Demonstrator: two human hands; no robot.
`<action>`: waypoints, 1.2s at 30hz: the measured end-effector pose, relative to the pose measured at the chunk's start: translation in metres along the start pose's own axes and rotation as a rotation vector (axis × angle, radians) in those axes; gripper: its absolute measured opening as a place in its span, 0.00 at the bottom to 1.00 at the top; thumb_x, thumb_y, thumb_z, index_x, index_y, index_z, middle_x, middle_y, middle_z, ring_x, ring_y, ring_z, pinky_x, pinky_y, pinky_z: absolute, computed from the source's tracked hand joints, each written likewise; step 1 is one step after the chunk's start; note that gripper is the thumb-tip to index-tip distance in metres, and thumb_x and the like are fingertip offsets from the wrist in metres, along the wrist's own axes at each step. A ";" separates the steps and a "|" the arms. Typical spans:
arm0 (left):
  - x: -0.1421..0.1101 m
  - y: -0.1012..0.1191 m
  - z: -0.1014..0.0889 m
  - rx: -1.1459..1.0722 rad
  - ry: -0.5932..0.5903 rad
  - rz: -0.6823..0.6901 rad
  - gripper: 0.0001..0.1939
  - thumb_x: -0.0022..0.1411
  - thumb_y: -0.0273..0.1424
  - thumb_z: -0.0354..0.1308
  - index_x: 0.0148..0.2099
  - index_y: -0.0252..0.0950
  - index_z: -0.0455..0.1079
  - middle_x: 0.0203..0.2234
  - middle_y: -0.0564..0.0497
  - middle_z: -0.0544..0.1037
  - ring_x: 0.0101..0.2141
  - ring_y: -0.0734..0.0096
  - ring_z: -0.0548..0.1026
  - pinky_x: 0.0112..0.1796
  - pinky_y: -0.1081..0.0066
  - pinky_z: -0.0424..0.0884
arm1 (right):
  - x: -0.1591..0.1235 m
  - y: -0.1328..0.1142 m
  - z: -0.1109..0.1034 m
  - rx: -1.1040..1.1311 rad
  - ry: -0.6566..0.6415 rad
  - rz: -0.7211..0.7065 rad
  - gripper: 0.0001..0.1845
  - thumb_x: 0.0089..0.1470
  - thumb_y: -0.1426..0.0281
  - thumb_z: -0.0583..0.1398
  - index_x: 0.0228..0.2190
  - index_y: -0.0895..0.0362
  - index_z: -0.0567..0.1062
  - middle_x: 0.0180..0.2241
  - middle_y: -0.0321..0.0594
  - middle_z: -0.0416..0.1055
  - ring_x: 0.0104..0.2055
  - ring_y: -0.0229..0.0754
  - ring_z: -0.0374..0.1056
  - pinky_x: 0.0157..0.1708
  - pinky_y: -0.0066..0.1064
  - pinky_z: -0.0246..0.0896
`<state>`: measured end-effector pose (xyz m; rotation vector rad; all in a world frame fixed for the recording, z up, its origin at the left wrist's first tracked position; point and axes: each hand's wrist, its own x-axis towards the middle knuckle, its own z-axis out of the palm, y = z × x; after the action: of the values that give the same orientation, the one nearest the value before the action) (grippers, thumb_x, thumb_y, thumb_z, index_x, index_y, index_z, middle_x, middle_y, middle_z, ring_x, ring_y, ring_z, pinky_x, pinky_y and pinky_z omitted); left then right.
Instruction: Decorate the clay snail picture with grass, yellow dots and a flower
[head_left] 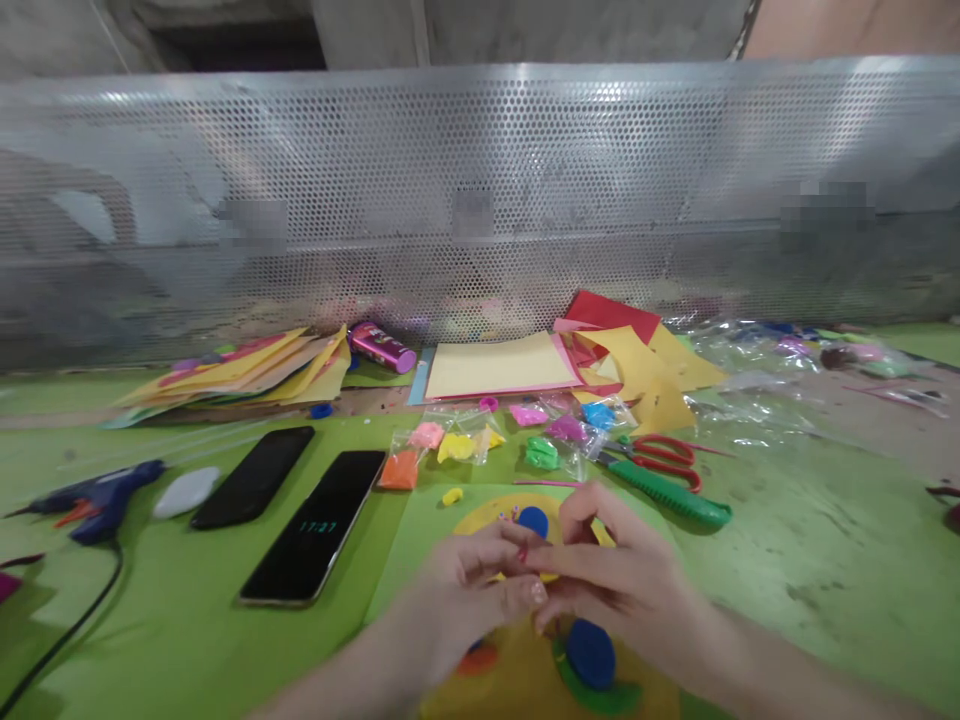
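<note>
My left hand (480, 580) and my right hand (630, 580) meet over a yellow craft piece (480, 690), slightly blurred. Their fingertips close together around a small red piece (523, 553) that looks like modelling clay. How the fingers grip it is partly hidden. Below the right hand, a dark blue clay disc (591, 653) sits above a green curved strip (600, 697). Another blue disc (533, 521) shows beyond the fingers, beside two tiny eye-like dots. An orange-red shape (478, 660) is half covered by the left hand. Light green paper (409, 545) lies under the craft.
Bagged clay (457, 447) in several colours lies ahead, with red-handled scissors (664, 455) and a green-handled cutter (667, 492). On the left are two phones (315, 530), a white oval object (187, 492) and a corded glue gun (112, 500). Coloured sheets (495, 365) lie before a perforated metal panel (472, 150).
</note>
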<state>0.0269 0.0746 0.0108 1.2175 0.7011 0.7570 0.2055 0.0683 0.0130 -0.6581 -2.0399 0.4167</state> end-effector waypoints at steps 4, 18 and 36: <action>0.001 -0.002 0.003 -0.012 0.031 -0.031 0.09 0.48 0.38 0.64 0.29 0.38 0.76 0.34 0.50 0.69 0.38 0.65 0.68 0.41 0.67 0.63 | -0.001 0.001 0.001 0.087 -0.051 0.017 0.13 0.54 0.71 0.60 0.42 0.51 0.73 0.33 0.38 0.57 0.32 0.35 0.62 0.26 0.22 0.67; 0.002 0.003 -0.001 0.087 0.048 -0.015 0.10 0.47 0.40 0.64 0.24 0.38 0.75 0.34 0.50 0.68 0.40 0.64 0.67 0.43 0.67 0.61 | 0.003 0.001 -0.005 0.030 -0.063 0.021 0.07 0.54 0.73 0.59 0.36 0.54 0.74 0.34 0.38 0.58 0.34 0.36 0.61 0.30 0.26 0.65; 0.001 0.001 -0.003 0.077 0.122 0.064 0.03 0.47 0.31 0.64 0.24 0.39 0.76 0.32 0.52 0.70 0.38 0.66 0.69 0.41 0.69 0.63 | 0.002 -0.001 -0.008 -0.019 -0.038 0.033 0.06 0.53 0.75 0.60 0.34 0.54 0.75 0.35 0.39 0.60 0.33 0.36 0.62 0.31 0.27 0.65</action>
<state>0.0251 0.0773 0.0114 1.2767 0.8006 0.8696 0.2108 0.0687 0.0194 -0.7006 -2.0737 0.4323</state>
